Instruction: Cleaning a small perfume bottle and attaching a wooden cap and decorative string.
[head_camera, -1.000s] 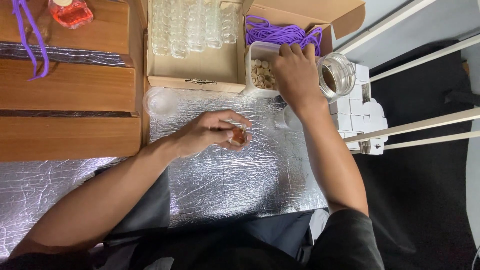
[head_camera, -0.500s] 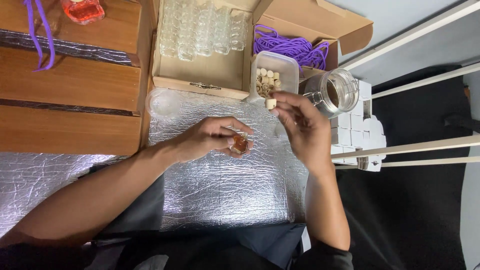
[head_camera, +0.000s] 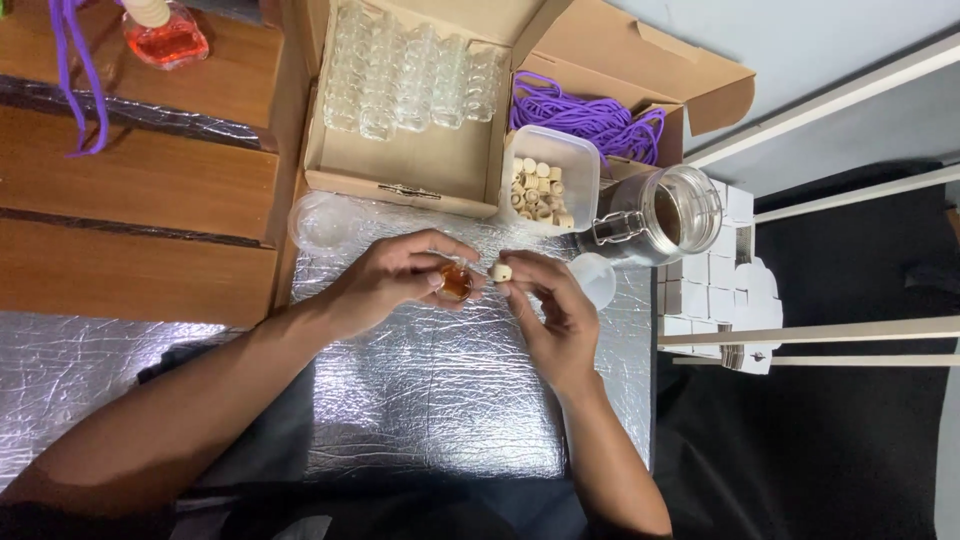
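Right hand (head_camera: 550, 310) brought cork (head_camera: 501, 272) to left hand's (head_camera: 395, 280) half-hidden bottle (head_camera: 456, 281).

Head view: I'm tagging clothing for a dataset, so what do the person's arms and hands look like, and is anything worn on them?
Both forearms are bare from elbow to wrist: no sleeves show. The left hand and right hand wear no gloves, and no rings, watch or bracelets can be made out. Nails look short and unpainted.
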